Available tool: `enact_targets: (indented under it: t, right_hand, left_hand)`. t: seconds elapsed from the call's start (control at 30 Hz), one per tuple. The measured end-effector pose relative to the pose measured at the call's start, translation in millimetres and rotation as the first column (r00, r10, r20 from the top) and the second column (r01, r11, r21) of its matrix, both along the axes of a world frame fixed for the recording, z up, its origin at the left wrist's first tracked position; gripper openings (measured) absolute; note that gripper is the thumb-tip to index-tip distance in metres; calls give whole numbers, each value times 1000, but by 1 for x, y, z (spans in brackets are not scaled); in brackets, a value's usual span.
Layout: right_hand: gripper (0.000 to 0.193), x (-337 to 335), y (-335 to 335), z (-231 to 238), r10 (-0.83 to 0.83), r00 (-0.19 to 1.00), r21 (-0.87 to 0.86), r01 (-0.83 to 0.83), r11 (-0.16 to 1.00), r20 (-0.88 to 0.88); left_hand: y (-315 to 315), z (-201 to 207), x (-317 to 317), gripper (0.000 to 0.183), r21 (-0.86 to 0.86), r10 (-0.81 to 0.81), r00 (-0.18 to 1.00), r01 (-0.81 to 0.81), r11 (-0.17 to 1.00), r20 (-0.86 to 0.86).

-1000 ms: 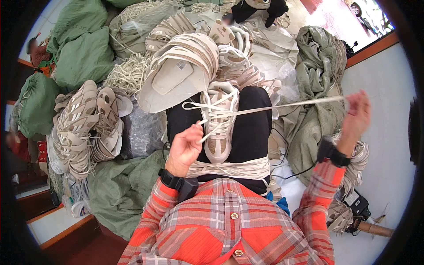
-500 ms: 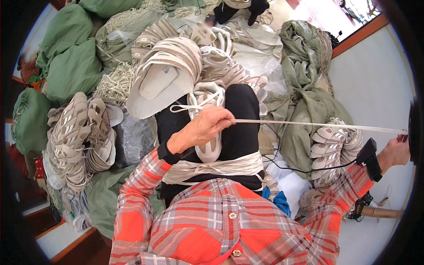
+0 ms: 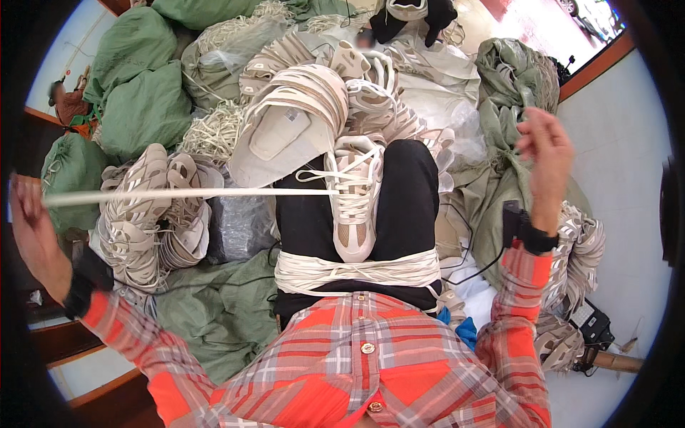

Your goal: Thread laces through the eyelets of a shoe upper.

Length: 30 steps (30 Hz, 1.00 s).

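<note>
Between my black-trousered knees rests a beige and white shoe (image 3: 357,239), toe towards me, its front crisscrossed with white lace. One white shoelace (image 3: 193,193) runs taut and level from the shoe's lacing out to the far left. My left hand (image 3: 39,235) pinches that lace, arm stretched wide. My right hand (image 3: 548,157) is raised over the green sacking on the right, fingers loosely bent and slightly blurred, with nothing seen in them. A bundle of white laces (image 3: 357,274) lies across my thighs.
A stack of flat beige shoe uppers (image 3: 285,128) leans beyond my left knee. More uppers (image 3: 135,221) stand at the left, others (image 3: 571,250) at the right. Green sacks (image 3: 146,114) and a heap of laces (image 3: 214,132) lie farther off. A white wall (image 3: 628,164) bounds the right side.
My left hand has moved from above the shoe to the far left, drawing a lace out. My right hand has let go of the lace it stretched rightward and come inward and up.
</note>
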State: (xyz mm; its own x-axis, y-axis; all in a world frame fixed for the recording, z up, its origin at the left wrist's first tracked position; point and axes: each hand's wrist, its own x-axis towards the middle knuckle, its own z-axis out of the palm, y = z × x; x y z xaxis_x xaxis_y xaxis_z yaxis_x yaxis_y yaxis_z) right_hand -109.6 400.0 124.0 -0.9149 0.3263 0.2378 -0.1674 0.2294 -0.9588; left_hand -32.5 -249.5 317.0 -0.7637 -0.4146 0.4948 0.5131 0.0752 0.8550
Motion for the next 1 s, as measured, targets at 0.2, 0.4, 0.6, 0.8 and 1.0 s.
enact_targets:
  t: [0.2,0.4,0.6,0.8,1.0]
  right_hand:
    - [15,-20,-96,-122,428,889,376,-456,807,161]
    - [25,-53,-176,-144,614,708,639,-659,397,348]
    - [36,-62,-174,-145,730,567,440,-806,396,382]
    - [27,-55,-169,-149,757,564,67,-814,578,330]
    - [30,-52,-170,-142,745,578,106,-808,579,333]
  left_hand:
    - [24,-174,8,24,-674,458,864,-210,708,211]
    - [246,-270,-26,15,-219,-213,682,489,844,700]
    - [291,-318,-31,12,-487,-125,792,482,728,597]
    - [302,-327,-24,10,-791,56,931,273,548,360]
    - [299,-327,-30,9,-840,65,933,287,461,355]
